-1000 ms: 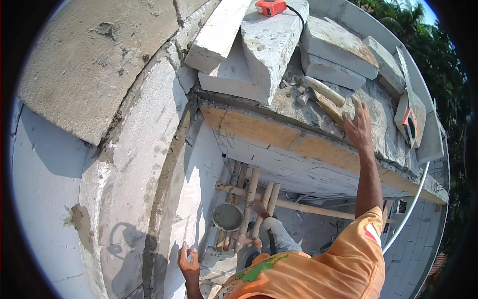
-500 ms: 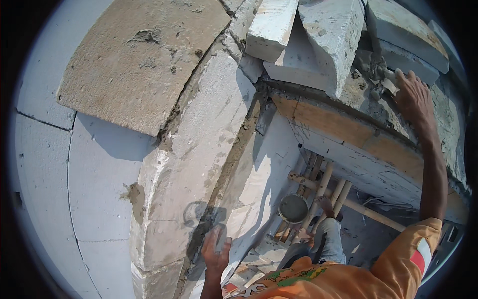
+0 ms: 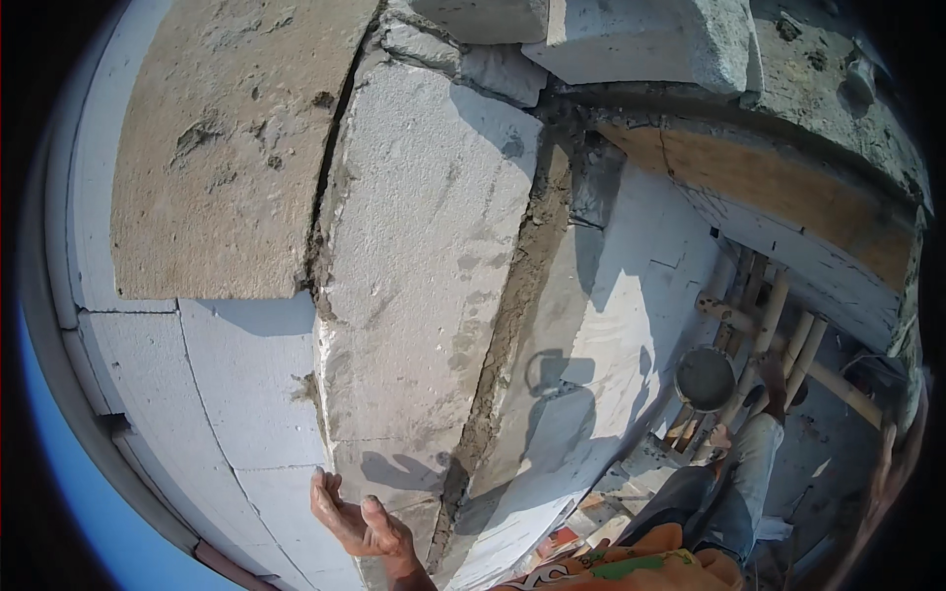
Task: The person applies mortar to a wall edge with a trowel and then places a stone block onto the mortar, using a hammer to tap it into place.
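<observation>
My left hand point(image 3: 363, 524) is empty beside a pale block wall top point(image 3: 419, 241), fingers apart and slightly curved, casting a shadow on it. A mortar-filled seam point(image 3: 507, 325) runs along that top, and a rough tan slab point(image 3: 217, 148) lies to its left. My right arm point(image 3: 882, 483) reaches up along the far right rim of the picture toward the concrete ledge; its hand is distorted there and its fingers cannot be made out.
Below at the right, my bare feet are among bamboo poles point(image 3: 808, 345) beside a round bucket of grey mix point(image 3: 705, 379). Loose blocks point(image 3: 631, 34) rest on the ledge point(image 3: 818, 98) above a wooden board point(image 3: 838, 227). Sky shows beyond the curved left edge.
The view has swung left and downward. My right arm has slipped to the right rim. My left hand has moved leftward relative to the wall, to beside the pale top's left edge.
</observation>
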Tool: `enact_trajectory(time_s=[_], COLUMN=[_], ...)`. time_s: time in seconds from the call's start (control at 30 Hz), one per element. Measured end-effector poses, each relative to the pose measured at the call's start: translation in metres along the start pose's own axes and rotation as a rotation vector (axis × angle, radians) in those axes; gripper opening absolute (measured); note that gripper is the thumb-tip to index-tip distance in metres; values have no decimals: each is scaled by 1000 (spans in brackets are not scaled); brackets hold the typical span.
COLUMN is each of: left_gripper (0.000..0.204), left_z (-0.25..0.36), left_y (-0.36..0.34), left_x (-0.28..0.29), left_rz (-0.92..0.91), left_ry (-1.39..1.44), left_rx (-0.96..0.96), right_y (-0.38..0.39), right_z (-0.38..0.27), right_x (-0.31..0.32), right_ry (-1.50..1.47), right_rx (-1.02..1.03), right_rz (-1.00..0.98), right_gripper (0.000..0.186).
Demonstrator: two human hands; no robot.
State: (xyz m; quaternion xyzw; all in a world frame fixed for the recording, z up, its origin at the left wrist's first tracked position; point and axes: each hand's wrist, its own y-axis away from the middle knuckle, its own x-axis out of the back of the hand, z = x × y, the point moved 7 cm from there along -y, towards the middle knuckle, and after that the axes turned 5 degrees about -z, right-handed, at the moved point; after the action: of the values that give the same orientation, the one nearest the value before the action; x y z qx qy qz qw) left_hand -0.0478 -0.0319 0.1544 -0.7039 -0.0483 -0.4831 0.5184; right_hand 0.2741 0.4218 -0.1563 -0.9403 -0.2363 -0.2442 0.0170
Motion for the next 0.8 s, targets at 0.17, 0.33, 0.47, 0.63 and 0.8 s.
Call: enact_trajectory(time_s=[0.17,0.33,0.47,0.63,0.8], left_gripper=[48,46,48,59,61], left_z=[-42,-66,-99,-136,-153], left_y=[-22,-15,2,17,27], left_x=[17,-3,0,25,3], left_rz=[69,19,28,156,71], left_ry=[-438,-418,-467,-632,-653], left_rx=[-18,66,57,262,245], right_y=[55,60,61,46,51], right_z=[12,53,85,186,268], right_x=[-105,-189,-234,-283,-358], right_ry=[14,-139,-39,553,650], right_rx=[-164,-286,-291,-31,-137], right_rz=[-253,-546,-747,-919,-1125], right_gripper=[59,47,44,47,54])
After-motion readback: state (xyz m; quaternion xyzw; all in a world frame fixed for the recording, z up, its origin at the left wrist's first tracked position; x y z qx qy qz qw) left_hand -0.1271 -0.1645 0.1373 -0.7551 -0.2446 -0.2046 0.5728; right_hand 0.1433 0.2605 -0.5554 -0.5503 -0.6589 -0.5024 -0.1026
